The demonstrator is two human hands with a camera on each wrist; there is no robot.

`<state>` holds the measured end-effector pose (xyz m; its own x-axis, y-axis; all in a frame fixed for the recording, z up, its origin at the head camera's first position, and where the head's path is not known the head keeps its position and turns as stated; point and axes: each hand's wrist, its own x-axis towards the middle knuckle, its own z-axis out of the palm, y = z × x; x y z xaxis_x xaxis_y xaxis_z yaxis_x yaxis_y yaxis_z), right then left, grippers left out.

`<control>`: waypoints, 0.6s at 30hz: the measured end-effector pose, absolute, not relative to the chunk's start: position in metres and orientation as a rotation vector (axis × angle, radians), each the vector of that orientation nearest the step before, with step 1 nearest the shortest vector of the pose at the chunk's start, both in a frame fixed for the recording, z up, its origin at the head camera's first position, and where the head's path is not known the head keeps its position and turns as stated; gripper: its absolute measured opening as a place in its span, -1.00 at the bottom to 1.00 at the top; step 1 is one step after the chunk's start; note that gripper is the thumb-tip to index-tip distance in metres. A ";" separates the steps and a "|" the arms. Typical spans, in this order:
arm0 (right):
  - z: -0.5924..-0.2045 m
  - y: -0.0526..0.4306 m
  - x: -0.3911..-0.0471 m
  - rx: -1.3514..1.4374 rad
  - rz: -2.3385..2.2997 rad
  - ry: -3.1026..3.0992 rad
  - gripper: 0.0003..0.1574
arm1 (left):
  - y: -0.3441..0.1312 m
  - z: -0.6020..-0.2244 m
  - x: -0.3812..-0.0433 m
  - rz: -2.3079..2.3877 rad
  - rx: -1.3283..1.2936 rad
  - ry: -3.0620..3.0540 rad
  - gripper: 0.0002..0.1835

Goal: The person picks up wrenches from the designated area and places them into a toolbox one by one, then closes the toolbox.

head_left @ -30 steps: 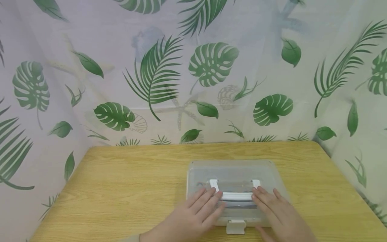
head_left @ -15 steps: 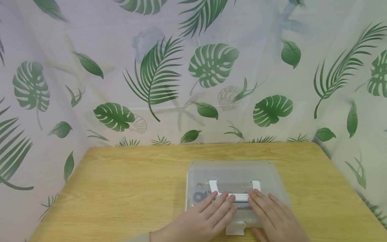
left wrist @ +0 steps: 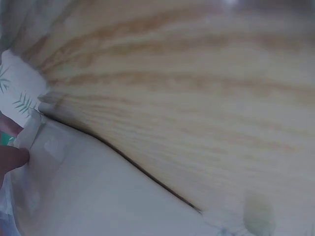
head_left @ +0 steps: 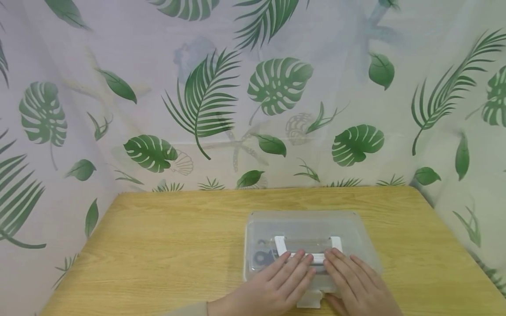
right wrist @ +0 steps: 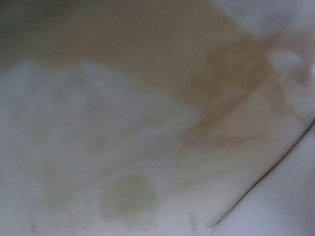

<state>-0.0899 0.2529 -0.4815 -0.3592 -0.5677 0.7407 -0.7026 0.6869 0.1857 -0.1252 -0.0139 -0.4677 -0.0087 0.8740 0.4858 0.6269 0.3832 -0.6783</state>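
A translucent plastic case with a white carrying handle lies on the table, its lid down. At its front edge a latch juts out over the tabletop. Dark ring-shaped items show dimly through the lid; their kind is unclear. My left hand lies on the front left of the lid, straight fingertips touching the handle. On the front right rests my right hand, fingers straight and its thumb low by the front edge. In the left wrist view, fingers appear at the case's edge.
The wood-grain table extends left and right of the case. A leaf-patterned curtain encloses the back and both sides. The right wrist view is heavily blurred.
My left hand has slid right along the handle, and my right hand has shifted slightly left, so they are closer together. The dark items on the left became more visible.
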 end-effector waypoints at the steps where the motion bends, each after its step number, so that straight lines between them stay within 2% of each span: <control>1: -0.482 0.252 -0.090 0.970 0.202 -2.058 -0.17 | -0.013 -0.468 -0.126 0.337 -1.324 -1.714 -0.45; 18: -0.484 0.249 -0.094 0.955 0.170 -2.007 -0.14 | -0.010 -0.467 -0.127 0.337 -1.287 -1.654 -0.49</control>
